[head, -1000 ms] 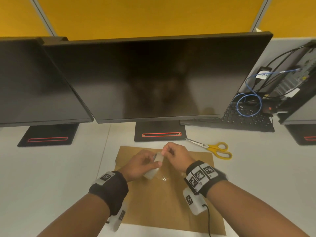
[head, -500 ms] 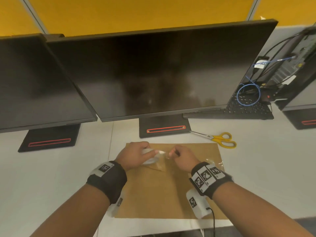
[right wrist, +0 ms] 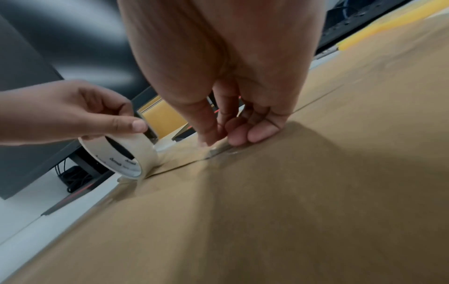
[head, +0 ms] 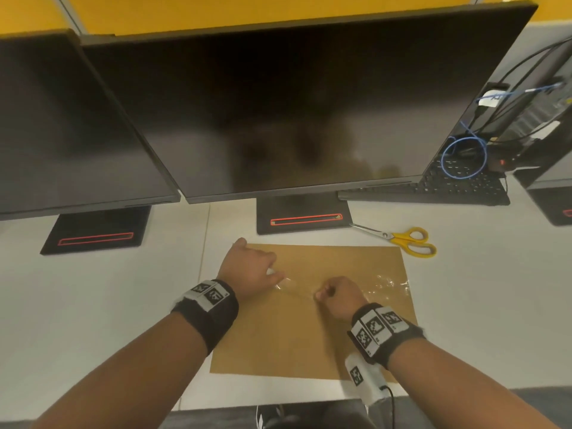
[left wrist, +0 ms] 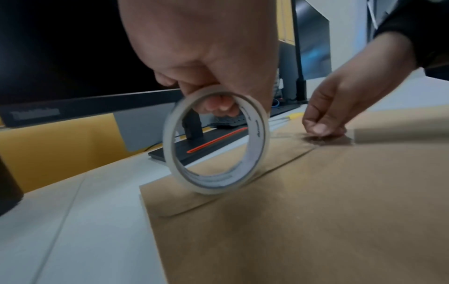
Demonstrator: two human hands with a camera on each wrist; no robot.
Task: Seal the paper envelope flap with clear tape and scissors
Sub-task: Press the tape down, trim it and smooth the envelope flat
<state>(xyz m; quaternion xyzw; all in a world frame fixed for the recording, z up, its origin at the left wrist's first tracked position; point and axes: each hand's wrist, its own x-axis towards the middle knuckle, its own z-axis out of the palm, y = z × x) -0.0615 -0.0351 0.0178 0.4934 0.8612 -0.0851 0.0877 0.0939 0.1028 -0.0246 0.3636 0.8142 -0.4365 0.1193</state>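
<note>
The dark monitor's lower bezel (left wrist: 92, 107) bears blurred pale lettering resembling "ThinkVision"; the clear tape roll's white inner core (right wrist: 121, 163) carries small repeated print, too blurred to read

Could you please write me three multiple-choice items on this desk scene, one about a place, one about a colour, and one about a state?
1. Where do the scissors lie?
A. on the envelope
B. on the desk beyond the envelope's far right corner
C. in the right hand

2. What colour are the scissors' handles?
A. yellow
B. red
C. black

3. What is the left hand doing?
A. resting flat on the desk
B. gripping the scissors
C. holding the tape roll upright on the envelope

Answers: 1 B, they lie on the white desk by the monitor base; 2 A, both loops are yellow; 3 C, its fingers grip the roll's top while the right hand presses the tape end down.
</note>
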